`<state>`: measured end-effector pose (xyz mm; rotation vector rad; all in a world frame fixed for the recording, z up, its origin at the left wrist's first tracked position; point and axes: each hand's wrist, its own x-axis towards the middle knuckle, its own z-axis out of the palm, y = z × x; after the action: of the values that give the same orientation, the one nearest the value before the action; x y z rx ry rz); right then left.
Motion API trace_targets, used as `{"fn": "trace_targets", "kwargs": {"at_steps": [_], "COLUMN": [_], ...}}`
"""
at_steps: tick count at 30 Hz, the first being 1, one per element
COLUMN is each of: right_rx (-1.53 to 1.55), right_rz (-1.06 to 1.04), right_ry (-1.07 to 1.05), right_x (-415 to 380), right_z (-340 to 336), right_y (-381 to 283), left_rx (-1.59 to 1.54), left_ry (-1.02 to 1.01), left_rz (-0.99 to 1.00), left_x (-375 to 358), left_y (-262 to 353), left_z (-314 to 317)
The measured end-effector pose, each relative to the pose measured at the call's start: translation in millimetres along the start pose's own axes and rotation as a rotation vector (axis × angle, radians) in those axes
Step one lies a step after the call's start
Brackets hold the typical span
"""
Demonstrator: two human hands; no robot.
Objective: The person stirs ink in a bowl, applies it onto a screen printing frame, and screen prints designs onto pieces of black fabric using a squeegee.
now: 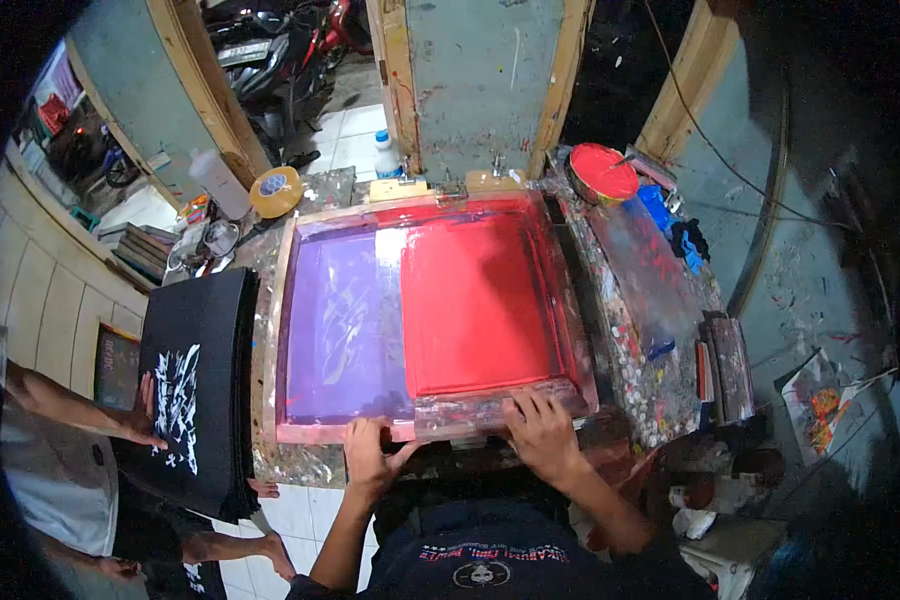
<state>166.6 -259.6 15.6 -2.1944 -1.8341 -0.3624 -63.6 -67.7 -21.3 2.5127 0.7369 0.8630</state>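
A wooden-framed printing screen [282, 300] lies on the bench in front of me. Purple mesh [335, 310] shows on its left part, and red ink [480, 300] covers the right part. Along the front of the red area rests a wide, ink-stained squeegee [460, 411]. The fingers of my right hand [545, 435] are curled over its right portion. My left hand [372, 458] grips the front rail of the screen frame, left of the squeegee, with the thumb stretched toward the squeegee's end.
To the left, another person's hand [148, 415] touches a stack of black fabric [210, 310] with a white print. A tub of red ink [604, 172] stands at the back right. Tape [276, 191] and bottles [220, 183] sit at the back left. Hinge clamps [400, 187] hold the screen's far edge.
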Motion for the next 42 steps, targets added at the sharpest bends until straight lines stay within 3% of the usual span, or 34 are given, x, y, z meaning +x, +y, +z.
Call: {"fn": "trace_targets", "kwargs": {"at_steps": [2,8,13,15,17,19,21,25,31,34,38,39,40,41,42], "right_rx": [0.091,0.128,-0.230,-0.281,-0.239,-0.075,-0.155,-0.218,-0.198,-0.220,-0.177,-0.172,-0.221,-0.278,-0.252], "right_rz": [0.044,0.083,-0.151,-0.194,-0.239,-0.315,-0.229,-0.100,-0.229,-0.237,-0.218,-0.183,-0.311,-0.436,-0.327], "right_ry": [-0.098,-0.057,0.282,0.226,0.340,0.484,0.258,-0.016,0.279,0.289,0.299,0.288,0.360,0.439,0.330], "right_x": [0.7,28.0,70.8,109.6,159.7,207.3,238.9,293.4,308.5,315.4,326.3,312.5,331.0,349.3,352.8], "right_z": [-14.8,-81.3,-89.8,-131.2,-176.7,-204.1,-237.5,-274.7,-267.9,-271.3,-275.4,-279.1,-271.1,-263.6,-265.3], "right_y": [-5.3,-17.7,21.5,38.3,46.0,62.8,71.9,93.8,109.4,112.1,112.3,87.5,121.5,155.6,151.9], "left_rx": [-0.015,-0.015,0.041,0.090,0.190,0.097,-0.019,0.001,0.159,0.289,0.569,0.636,0.697,0.804,0.909], "left_ry": [0.010,0.061,0.134,0.186,0.352,0.144,-0.230,-0.339,-0.444,-0.575,-0.329,-0.385,-0.432,-0.371,-0.314], "left_rz": [0.005,0.104,0.177,0.163,0.394,0.474,0.375,0.434,0.643,0.627,0.632,0.523,0.403,0.491,0.583], "left_x": [0.9,31.0,94.2,119.1,121.1,118.7,106.5,75.5,81.0,99.8,146.2,151.8,156.0,154.8,150.8], "left_y": [2.7,24.6,57.6,77.4,85.5,81.7,65.2,29.5,2.3,-14.7,-72.4,-94.2,-115.5,-142.6,-168.8], "left_z": [-3.1,-37.1,-99.6,-118.7,-110.0,-72.0,-7.6,49.0,38.4,5.9,-109.4,-146.1,-183.4,-223.3,-261.0]}}
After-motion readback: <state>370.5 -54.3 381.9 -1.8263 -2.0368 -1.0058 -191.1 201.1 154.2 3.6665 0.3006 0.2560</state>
